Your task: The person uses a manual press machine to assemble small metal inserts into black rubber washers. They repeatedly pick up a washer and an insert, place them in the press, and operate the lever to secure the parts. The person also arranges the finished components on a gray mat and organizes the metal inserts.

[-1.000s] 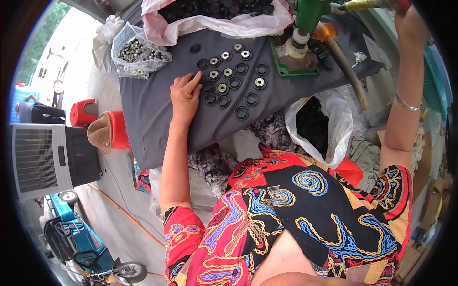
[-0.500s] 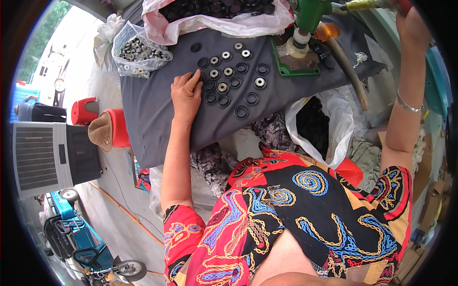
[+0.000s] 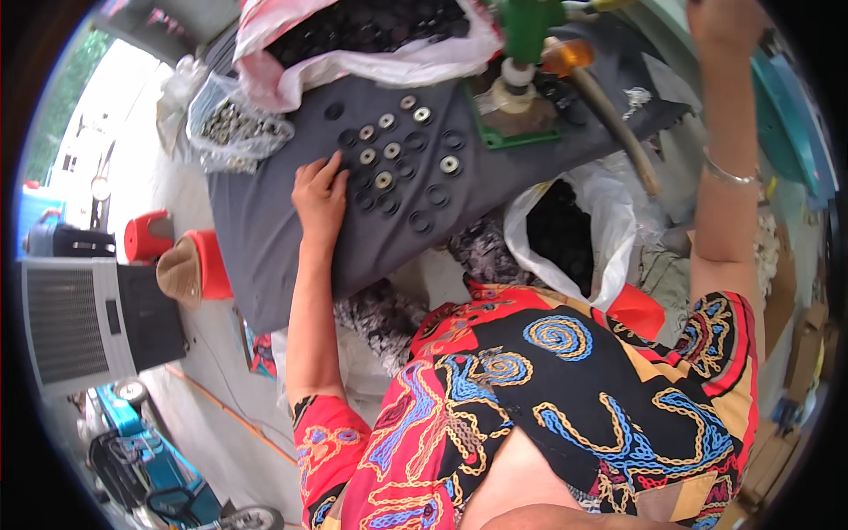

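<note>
Hands apart: the left hand [image 3: 320, 196] lies flat, fingers spread, holding nothing, on the grey tabletop [image 3: 265, 238] beside rows of black rings [image 3: 402, 172], while the right hand [image 3: 724, 22], raised near the green press [image 3: 523, 53], is cut off, grip unreadable.

The grey cloth [image 3: 265, 238] is bare to the left of and below the left hand [image 3: 320, 194], so a hand could pass there. To the right of this hand, the black rings [image 3: 402, 163] lie close together. A pink bag [image 3: 371, 53] blocks the far edge, the green press [image 3: 521, 88] with its hose [image 3: 614, 124] blocks the right side, and a white bag [image 3: 565, 234] stands near the front edge.
</note>
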Action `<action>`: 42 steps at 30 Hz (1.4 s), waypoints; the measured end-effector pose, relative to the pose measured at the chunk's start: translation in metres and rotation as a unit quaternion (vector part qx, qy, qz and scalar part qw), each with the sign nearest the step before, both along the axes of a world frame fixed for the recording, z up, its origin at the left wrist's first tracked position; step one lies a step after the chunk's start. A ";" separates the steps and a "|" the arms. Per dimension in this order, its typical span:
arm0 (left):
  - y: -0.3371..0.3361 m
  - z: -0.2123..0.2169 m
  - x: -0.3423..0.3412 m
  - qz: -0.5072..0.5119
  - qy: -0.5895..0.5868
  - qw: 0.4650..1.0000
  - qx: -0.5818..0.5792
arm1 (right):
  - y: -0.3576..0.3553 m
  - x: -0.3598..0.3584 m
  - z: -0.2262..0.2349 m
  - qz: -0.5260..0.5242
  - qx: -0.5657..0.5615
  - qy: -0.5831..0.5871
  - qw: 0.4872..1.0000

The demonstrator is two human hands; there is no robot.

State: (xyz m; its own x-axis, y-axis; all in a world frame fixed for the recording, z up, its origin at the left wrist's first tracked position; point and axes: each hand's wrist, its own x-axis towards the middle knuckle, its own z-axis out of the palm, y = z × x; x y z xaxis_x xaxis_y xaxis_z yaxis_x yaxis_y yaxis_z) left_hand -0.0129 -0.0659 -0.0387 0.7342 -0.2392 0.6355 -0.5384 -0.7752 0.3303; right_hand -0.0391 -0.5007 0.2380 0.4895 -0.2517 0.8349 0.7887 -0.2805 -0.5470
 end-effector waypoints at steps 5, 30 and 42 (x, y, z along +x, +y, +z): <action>-0.084 0.035 -0.012 -0.077 0.066 0.979 -0.175 | 0.016 -0.006 0.004 -0.012 0.041 0.018 0.999; -0.250 0.030 0.026 -0.135 0.162 0.946 -0.245 | 0.017 -0.040 -0.042 0.021 0.022 -0.030 0.999; -0.147 0.054 -0.023 -0.127 -0.012 0.975 -0.181 | 0.009 -0.086 -0.165 0.005 -0.122 -0.105 0.987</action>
State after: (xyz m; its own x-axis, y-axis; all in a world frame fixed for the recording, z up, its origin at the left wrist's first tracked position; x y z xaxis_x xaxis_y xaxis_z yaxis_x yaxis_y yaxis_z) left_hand -0.0355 -0.2134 0.0154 0.6646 -0.1684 0.7280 -0.7086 -0.4513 0.5425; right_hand -0.1248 -0.4916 0.0733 0.3000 -0.0270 0.9536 0.8814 -0.3745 -0.2879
